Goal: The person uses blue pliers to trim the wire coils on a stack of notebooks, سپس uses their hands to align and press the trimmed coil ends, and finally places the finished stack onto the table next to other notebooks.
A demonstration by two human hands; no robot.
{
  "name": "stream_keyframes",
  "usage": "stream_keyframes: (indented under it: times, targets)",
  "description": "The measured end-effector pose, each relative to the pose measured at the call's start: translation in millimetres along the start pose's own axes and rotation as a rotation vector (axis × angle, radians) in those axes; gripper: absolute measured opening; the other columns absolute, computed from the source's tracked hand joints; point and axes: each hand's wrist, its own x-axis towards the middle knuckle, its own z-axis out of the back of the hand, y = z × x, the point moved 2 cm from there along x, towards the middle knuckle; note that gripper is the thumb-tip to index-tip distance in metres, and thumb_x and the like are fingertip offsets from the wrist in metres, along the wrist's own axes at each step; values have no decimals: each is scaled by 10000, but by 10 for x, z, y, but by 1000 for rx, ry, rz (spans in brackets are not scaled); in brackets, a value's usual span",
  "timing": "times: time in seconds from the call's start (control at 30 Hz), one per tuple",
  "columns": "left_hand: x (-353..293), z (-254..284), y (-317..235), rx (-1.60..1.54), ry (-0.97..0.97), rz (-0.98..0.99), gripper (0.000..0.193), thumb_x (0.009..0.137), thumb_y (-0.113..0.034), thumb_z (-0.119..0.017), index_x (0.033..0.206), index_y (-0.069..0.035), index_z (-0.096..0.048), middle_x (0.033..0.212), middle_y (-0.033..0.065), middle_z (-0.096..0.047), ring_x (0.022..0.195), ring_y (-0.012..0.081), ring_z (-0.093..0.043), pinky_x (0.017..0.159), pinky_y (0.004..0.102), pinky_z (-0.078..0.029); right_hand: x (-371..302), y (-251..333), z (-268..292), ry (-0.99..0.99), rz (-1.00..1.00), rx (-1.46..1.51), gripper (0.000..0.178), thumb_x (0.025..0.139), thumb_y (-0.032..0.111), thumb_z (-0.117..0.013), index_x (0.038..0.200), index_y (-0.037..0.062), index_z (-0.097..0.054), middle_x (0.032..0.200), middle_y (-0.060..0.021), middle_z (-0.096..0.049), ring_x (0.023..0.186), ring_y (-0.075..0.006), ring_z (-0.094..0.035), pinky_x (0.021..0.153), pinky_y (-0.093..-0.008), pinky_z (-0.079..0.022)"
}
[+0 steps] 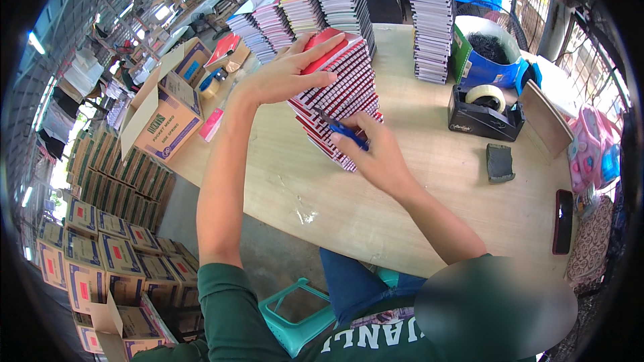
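Observation:
A tall, leaning stack of red spiral-bound notebooks (350, 88) stands on the table before me, with its bound edges turned toward me. My left hand (290, 72) rests on the top red cover, fingers stretched out and spread over it. In my right hand (381, 151) is a pair of blue-handled pliers (346, 135). Their dark jaws point up and left against the bound side of the stack, around its middle. Whether the jaws grip a wire is too small to tell.
Several notebook stacks (345, 7) stand behind, with another purple-topped stack (429, 33) farther right. A tape dispenser (484, 112), a dark block (500, 163) and a phone (563, 221) lie at right. An opened carton (164, 110) sits left; stacked cartons (124, 261) fill the floor there.

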Motion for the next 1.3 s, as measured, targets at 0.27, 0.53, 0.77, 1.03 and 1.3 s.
stream_keyframes:
  times: [0.27,0.53,0.77,1.03,1.3]
  targets:
    - [21,-3,1,-15,-2,15,739,909,-522,-591,1558,-352,-280,1607,251,-194,1489,446,-160,1180,500,-217,-58,-28,-38,-79,48,-191,327,863,269,-714,991,-18,-623,916,-184,-634,850,-356,-638,757,-412,-510]
    - [11,8,-6,-33,-11,-4,757,892,-551,-596,1555,-371,-277,1591,289,-200,1490,447,-164,1177,513,-218,-109,-28,-41,-164,183,-224,354,845,260,-727,1048,-2,-604,961,-180,-598,876,-347,-624,761,-424,-506]
    - [15,0,-7,0,-24,27,724,898,-592,-586,1536,-363,-330,1602,262,-175,1468,446,-227,1167,452,-274,-89,-117,-99,-7,-75,-109,357,840,256,-729,1055,1,-601,962,-172,-590,857,-337,-619,713,-407,-509]
    - [12,3,1,-5,-24,11,720,899,-585,-587,1535,-363,-332,1600,274,-171,1470,447,-220,1167,453,-271,-162,-126,-26,-161,164,-240,383,828,261,-742,1061,-7,-601,969,-175,-591,892,-341,-607,768,-421,-501]
    - [34,9,-29,16,-29,11,727,897,-585,-580,1539,-363,-323,1603,267,-172,1462,453,-239,1166,444,-275,-129,-274,-60,53,-202,168,338,850,273,-730,1001,-10,-624,882,-169,-630,796,-323,-643,691,-408,-507]
